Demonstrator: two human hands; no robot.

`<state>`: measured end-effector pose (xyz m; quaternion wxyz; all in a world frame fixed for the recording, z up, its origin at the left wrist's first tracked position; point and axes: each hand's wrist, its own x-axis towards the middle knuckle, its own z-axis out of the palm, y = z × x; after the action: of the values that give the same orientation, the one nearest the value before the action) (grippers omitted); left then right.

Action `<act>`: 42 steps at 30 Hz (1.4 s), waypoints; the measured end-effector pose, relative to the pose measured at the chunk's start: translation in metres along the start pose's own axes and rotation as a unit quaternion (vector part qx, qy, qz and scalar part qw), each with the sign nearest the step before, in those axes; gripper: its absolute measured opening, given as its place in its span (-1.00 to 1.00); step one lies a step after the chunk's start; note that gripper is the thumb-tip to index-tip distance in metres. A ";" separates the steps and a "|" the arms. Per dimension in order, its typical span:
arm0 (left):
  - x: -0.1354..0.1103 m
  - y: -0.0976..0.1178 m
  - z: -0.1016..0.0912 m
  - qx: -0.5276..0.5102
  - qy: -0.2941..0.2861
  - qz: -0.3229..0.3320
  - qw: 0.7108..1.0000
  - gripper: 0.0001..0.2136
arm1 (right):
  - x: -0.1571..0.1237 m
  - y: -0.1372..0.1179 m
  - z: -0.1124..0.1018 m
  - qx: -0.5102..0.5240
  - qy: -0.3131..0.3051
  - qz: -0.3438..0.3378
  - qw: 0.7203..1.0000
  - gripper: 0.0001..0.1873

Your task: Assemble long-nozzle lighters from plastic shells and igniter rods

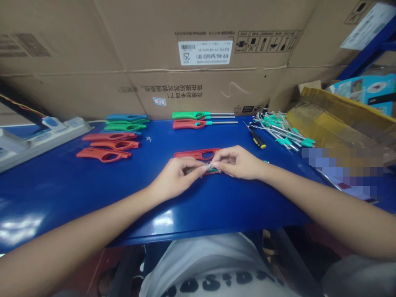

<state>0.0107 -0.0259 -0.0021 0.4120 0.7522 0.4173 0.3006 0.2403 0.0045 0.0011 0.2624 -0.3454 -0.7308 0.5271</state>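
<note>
My left hand (176,178) and my right hand (237,162) meet at the fingertips above a red plastic lighter shell (198,154) lying flat on the bench. Both pinch a small teal-and-metal part (212,167) just over the shell. My fingers hide the shell's lower half and most of the part. Three red shell halves (105,147) lie to the left of my hands. Several finished utility lighters (204,119) with metal nozzles lie beyond my fingertips.
The blue metal workbench (77,198) carries blue and green lighter shells (125,122), a yellow-handled screwdriver (257,140), and a heap of metal rods with teal fittings (281,132). A white power strip (40,140) sits left. Cardboard cartons (154,49) stand behind.
</note>
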 end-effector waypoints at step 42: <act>0.003 0.003 -0.005 -0.048 -0.004 -0.043 0.998 -0.65 | 0.002 0.003 0.000 0.050 -0.002 -0.008 0.999 -0.62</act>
<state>0.0094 -0.0219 0.0030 0.4621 0.7142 0.4321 0.2993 0.2391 0.0068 -0.0013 0.2822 -0.3248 -0.7066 0.5618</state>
